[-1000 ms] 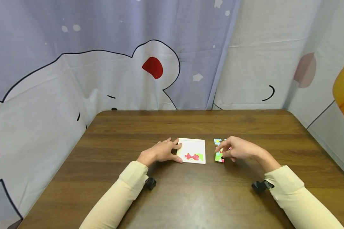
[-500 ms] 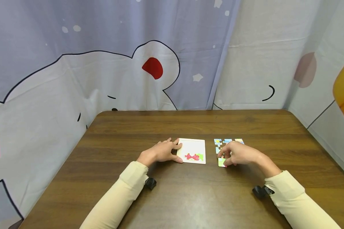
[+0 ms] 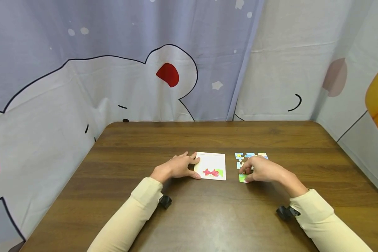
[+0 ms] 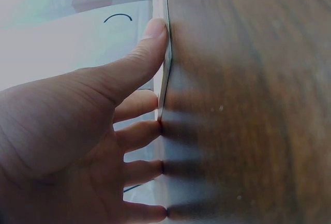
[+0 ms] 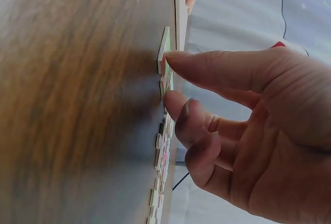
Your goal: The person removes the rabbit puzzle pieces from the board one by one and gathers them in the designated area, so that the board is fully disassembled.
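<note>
My left hand point(image 3: 176, 166) rests at the left edge of a square white puzzle board point(image 3: 210, 161), fingers fairly straight, with its thumb over the edge. Seen from the left wrist, the thumb point(image 4: 150, 32) lies on the board and the other fingertips touch the table. To the right, my right hand point(image 3: 261, 168) holds a green puzzle piece point(image 3: 243, 178) close to the tabletop. The right wrist view has its thumb point(image 5: 178, 61) on this piece point(image 5: 164, 50) and the other fingers curled. More jigsaw pieces point(image 3: 240, 156) lie flat beyond, partly hidden by that hand.
A pink and green picture section point(image 3: 214, 172) is in the board's lower part. The brown wooden table point(image 3: 201, 217) extends around both hands, with a printed curtain point(image 3: 132, 80) behind its far edge.
My right hand has drawn the green piece toward me, away from the other pieces, then shifted slightly back. More pieces now show behind it. My left hand and the board stay put.
</note>
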